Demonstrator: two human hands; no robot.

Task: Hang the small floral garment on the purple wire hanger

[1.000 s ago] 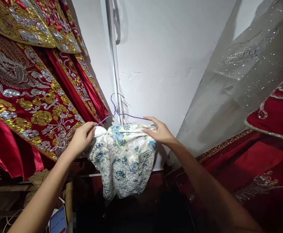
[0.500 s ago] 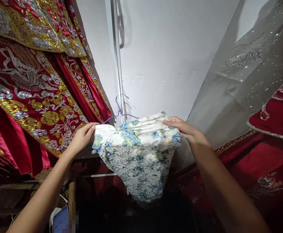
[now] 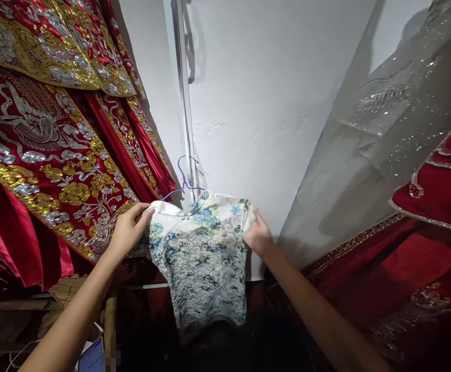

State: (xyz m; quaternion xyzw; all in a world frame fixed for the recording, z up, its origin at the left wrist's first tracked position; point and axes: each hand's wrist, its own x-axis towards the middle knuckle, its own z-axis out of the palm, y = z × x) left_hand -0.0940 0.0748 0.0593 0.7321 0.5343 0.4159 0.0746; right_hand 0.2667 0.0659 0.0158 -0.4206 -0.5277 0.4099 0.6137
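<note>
A small white dress with a blue and green floral print hangs on a thin purple wire hanger in front of a white wall. My left hand pinches the dress's left shoulder, fingers closed on the cloth. My right hand grips the right shoulder and sleeve edge from the side, fingers partly hidden behind the fabric. The dress hangs straight down between both hands.
Red garments with gold and silver embroidery hang at the left. A grey sequined cloth and a red embroidered garment fill the right. A metal pole runs down the wall. A phone shows at the bottom left.
My right hand has dropped from stretching the dress wide and high down to its right shoulder. The dress now hangs narrow and vertical on the hanger. My left hand has hardly moved.
</note>
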